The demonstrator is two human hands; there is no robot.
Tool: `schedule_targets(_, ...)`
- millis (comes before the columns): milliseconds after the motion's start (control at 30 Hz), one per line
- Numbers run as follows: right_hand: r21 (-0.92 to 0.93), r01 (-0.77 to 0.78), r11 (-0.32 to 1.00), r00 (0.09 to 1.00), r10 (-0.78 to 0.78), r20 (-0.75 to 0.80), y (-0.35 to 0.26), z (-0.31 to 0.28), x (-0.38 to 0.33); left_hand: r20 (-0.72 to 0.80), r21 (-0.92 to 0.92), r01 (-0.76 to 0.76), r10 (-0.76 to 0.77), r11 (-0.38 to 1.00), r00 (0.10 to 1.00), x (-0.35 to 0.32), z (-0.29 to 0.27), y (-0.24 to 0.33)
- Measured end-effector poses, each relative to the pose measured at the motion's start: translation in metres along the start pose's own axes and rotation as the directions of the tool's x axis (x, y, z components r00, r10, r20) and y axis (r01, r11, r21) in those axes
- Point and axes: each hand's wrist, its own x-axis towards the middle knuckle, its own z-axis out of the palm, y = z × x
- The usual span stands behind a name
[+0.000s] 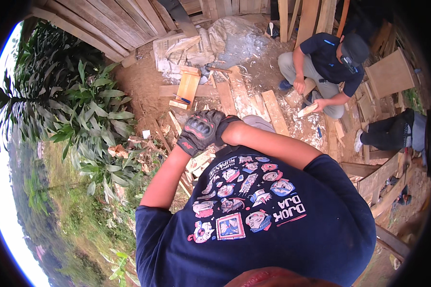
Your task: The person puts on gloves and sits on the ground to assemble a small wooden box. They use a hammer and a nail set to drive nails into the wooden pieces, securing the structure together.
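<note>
Both my hands are together in front of my chest, in dark gloves. My left hand (197,131) shows its back, with hard knuckle guards and red trim; its fingers bend down and away, closed, and what they hold, if anything, is hidden. Pressed against it is my right hand (226,123), mostly covered by the left one and the right wrist, so its fingers do not show. Just beyond the hands stands a small wooden bench-like piece (190,85). A blue-handled tool (182,99) lies across its near end. Past my right forearm a grey rounded thing (258,122) shows partly.
Loose boards (276,113) and shavings cover the ground ahead. A hammer-like tool (219,70) lies near crumpled sacking (189,50). At right a co-worker (328,67) squats, holding a pale wood piece (307,110). Another person (392,131) is farther right. Leafy plants (103,112) border the left.
</note>
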Motion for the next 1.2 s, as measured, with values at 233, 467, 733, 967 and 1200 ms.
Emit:
schedule_targets(233, -0.025, 0.007, 1.0, 0.939, 0.002, 0.343, -0.026, -0.011, -0.029, 0.235, 0.009, -0.105, 0.1, 0.994, 0.967, 0.033, 0.0, 0.012)
schedule_targets(467, 0.041, 0.039, 0.998, 0.998, -0.041, 0.04, -0.008, 0.021, -0.027, 0.135, -0.015, -0.309, 0.308, 0.951, 0.942, 0.061, 0.001, 0.029)
schedule_targets(733, 0.094, -0.071, 0.993, 0.933, 0.1, -0.346, 0.031, 0.024, -0.01, 0.104, 0.18, -0.352, 0.339, 0.918, 0.935, 0.075, -0.001, 0.051)
schedule_targets(967, 0.467, -0.094, 0.879, 0.617, 0.42, -0.665, 0.056, -0.106, -0.001, -0.365, 0.368, -0.21, 0.348, 0.906, 0.864, 0.109, -0.018, 0.042)
schedule_targets(1200, 0.138, 0.059, 0.989, 0.255, 0.118, -0.96, 0.072, -0.151, -0.048, -0.533, -0.336, 0.279, -0.426, 0.9, 0.731, 0.059, -0.041, 0.066)
